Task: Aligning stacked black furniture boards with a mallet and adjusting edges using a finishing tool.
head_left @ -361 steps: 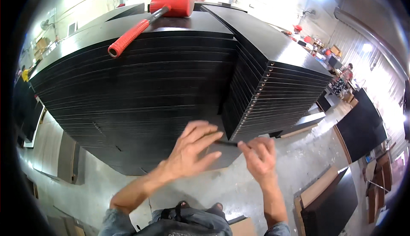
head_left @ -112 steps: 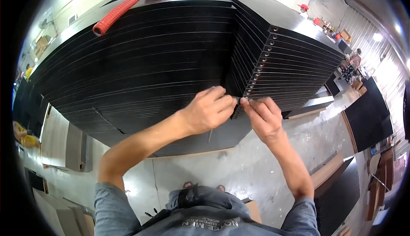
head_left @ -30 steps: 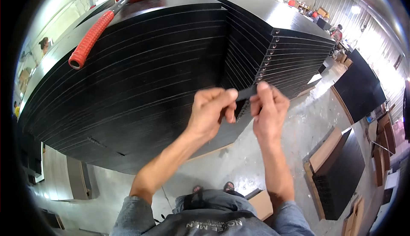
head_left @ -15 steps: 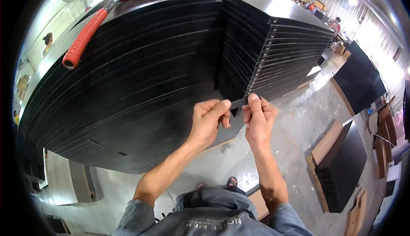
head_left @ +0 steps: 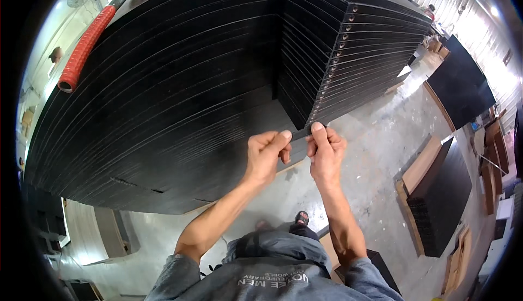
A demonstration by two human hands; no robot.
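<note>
Both hands, left [head_left: 265,154] and right [head_left: 326,151], pinch a thin black strip [head_left: 298,134] at the stack [head_left: 180,99] corner; best keep it taut and level.

Your left hand [head_left: 265,155] and right hand [head_left: 326,151] no longer press flat against the low boards as they did twelve seconds ago; both now sit higher, curled, pinching a thin dark strip [head_left: 298,134] at the near corner of the black panel stack [head_left: 180,83], closer together than a second ago
</note>
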